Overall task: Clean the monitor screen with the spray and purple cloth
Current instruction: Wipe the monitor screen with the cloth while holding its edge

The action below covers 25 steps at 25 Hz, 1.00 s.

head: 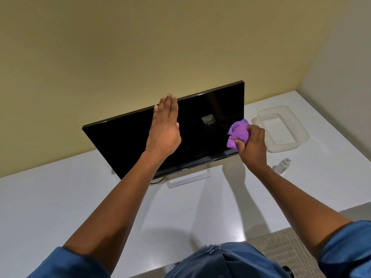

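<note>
A black monitor [124,141] stands on the white desk, its screen dark and tilted back. My left hand [165,125] is held flat with straight fingers in front of the upper middle of the screen, fingertips at the top edge. My right hand [252,145] grips a bunched purple cloth [239,133] against the screen's lower right part. A small white spray bottle [283,165] lies on the desk to the right of the monitor, below my right wrist.
A clear plastic tray [281,129] sits on the white desk [60,197] right of the monitor. The monitor's silver stand [188,178] and a dark cable show below it. A yellow wall rises behind; carpet shows at lower right.
</note>
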Available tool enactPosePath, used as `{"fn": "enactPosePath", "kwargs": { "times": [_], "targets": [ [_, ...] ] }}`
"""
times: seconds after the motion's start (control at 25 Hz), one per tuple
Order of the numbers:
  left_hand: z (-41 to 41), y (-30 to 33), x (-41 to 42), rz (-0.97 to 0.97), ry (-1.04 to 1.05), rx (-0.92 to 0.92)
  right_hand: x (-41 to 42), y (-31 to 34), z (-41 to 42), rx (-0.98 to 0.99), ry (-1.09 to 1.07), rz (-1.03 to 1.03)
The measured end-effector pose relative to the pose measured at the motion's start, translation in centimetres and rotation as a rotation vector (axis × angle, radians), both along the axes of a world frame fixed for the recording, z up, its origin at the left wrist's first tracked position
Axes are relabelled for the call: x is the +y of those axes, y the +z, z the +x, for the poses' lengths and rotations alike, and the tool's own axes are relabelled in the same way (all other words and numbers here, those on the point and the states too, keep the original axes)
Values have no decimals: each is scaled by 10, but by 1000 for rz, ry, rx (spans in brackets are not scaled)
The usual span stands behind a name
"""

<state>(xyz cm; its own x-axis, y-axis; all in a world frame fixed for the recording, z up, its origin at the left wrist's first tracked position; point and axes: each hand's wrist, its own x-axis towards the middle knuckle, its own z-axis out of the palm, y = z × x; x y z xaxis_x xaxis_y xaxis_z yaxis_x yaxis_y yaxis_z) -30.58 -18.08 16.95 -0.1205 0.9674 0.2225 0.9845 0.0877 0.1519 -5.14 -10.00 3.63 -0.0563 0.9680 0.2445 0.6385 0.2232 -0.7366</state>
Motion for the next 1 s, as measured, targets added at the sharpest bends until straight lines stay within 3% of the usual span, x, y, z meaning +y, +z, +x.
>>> {"fn": "enactPosePath", "kwargs": {
  "times": [0.24,0.6,0.76,0.84,1.0],
  "targets": [
    [-14,9,0,-18,-71,-63,-14,17,-45,63,-108,-25],
    [-18,19,4,-46,-45,-141,-98,32,-187,-53,192,25],
    [-19,19,0,-48,-52,-125,-114,23,-209,150,286,-195],
    [-19,18,-2,-45,-55,-115,-111,23,-204,47,301,-149],
    [-17,16,-3,-36,-45,-95,-92,24,-174,-248,326,131]
  ]
}}
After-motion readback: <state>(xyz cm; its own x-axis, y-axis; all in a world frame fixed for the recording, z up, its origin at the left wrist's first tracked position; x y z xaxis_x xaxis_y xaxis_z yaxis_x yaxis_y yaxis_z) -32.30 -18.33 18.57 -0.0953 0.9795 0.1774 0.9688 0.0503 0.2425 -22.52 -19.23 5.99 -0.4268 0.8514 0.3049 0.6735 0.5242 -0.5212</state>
